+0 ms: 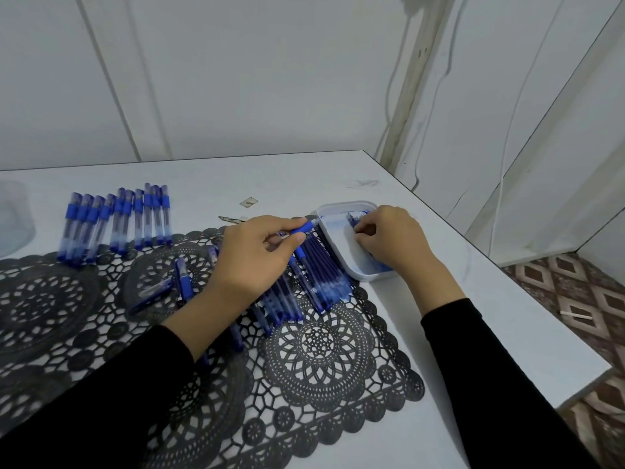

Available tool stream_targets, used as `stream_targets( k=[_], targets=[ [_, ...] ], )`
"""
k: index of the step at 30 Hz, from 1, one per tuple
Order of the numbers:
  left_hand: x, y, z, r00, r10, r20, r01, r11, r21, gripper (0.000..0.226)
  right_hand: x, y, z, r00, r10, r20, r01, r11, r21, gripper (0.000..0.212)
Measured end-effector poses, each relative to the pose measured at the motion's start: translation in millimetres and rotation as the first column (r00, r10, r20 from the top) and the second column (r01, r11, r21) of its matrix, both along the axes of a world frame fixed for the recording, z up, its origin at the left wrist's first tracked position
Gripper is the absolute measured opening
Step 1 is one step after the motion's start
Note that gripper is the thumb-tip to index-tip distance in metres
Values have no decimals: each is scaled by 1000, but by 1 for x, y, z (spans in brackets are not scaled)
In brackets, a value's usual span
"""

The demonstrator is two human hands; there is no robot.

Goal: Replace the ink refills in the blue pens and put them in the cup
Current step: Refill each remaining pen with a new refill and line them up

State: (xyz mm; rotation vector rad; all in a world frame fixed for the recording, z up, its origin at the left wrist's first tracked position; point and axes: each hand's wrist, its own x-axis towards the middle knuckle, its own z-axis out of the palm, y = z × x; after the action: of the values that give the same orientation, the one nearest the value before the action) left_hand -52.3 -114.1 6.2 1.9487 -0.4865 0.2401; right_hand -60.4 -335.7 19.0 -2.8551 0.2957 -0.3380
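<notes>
left hand (257, 258): pen (306, 227) juts beyond grip | right hand (395, 238): inside tray (348, 204)

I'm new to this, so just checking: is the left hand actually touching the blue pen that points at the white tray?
Touching. In the head view the left hand pinches the blue pen between thumb and fingers.
</notes>
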Motion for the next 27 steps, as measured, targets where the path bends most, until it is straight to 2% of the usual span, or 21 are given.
stream_targets(
  k=[10, 16, 20, 22, 24, 26, 27],
  targets=[
    [3, 1, -2, 1000, -1, 16, 0, 1000, 16, 24, -2, 7, 2, 999, 48, -3, -48, 998, 29, 22],
    [4, 1, -2, 1000, 0, -4, 0, 1000, 2, 23, -4, 7, 2, 1000, 0, -27, 0, 1000, 12, 22],
    [5, 2, -4, 1000, -1, -17, 1, 1000, -5, 23, -2, 10, 1, 999, -29, -14, 30, 997, 78, 21],
    [5, 2, -4, 1000, -4, -19, 4, 1000, -3, 23, -1, 11, 0, 998, -67, -1, 66, 984, 166, 20],
    [5, 3, -3, 1000, -9, -17, 9, 1000, -2, 23, -1, 11, 0, 993, -112, 27, 96, 936, 339, 22],
    [5, 4, -1, 1000, -14, -8, 14, 1000, -13, 23, -4, 13, 6, 986, -140, 88, 65, 817, 573, 18],
    [5, 5, 0, 1000, -16, -6, 16, 999, -28, 23, -6, 16, 11, 982, -144, 125, 20, 728, 685, 18]
  ],
)
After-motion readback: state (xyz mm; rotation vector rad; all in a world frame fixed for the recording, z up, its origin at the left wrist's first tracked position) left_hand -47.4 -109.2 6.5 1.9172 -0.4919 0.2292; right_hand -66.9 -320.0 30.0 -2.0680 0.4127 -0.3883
